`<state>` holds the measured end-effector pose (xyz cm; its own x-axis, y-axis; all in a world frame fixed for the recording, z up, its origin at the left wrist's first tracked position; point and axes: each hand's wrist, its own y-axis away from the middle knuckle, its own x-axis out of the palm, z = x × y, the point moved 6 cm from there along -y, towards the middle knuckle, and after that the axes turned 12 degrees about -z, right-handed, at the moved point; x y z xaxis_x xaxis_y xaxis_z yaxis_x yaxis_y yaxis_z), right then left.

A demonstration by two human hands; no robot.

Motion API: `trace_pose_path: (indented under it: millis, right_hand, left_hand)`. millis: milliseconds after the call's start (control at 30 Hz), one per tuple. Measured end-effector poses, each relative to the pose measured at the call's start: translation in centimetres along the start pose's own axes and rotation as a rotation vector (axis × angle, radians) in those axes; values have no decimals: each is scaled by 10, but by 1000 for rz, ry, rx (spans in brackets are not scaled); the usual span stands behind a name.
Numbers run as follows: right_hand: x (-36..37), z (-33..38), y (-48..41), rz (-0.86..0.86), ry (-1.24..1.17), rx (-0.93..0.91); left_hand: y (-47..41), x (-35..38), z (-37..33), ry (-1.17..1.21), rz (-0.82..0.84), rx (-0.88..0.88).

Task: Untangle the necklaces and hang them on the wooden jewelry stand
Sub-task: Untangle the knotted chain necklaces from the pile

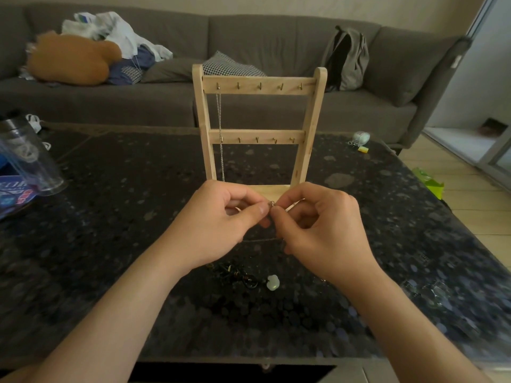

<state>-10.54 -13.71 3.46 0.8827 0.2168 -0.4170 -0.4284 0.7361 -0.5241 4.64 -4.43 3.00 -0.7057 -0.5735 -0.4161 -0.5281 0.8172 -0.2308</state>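
Necklace (260,239): thin silver chain, pinched by left hand (221,225), right hand (323,230).

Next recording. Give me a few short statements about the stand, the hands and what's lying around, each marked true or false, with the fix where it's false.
1. A silver chain hangs from the leftmost hook of the top rail of the wooden stand. True.
2. The left hand lies flat on the table. False: it pinches the thin necklace, as does the right hand, in front of the stand's base.
3. A pale green pendant lies on the table, nearer the person than the hands. True.
4. A backpack lies on the table. False: the backpack leans on the sofa behind it.
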Motion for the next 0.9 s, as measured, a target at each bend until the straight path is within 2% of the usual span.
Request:
trace_pose_path:
  millis: [167,333,433,667,800,900]
  right_hand:
    - [-1,-3,-2,22,-112,127]
    - [-1,-13,-5,0,-339,340]
    - [1,-16,-3,4,-444,449]
    - [9,-23,0,66,-630,670]
    - [14,-21,2,119,-654,679]
    - [14,-20,1,118,-635,664]
  left_hand:
    - [-1,-3,0,-121,-55,78]
    - [-3,-8,7,-169,-181,-36]
    - [-3,-8,11,-225,-132,-82]
    - [1,3,8,-361,59,7]
    - [4,10,7,-419,94,-25]
    - [2,9,3,-348,24,-1]
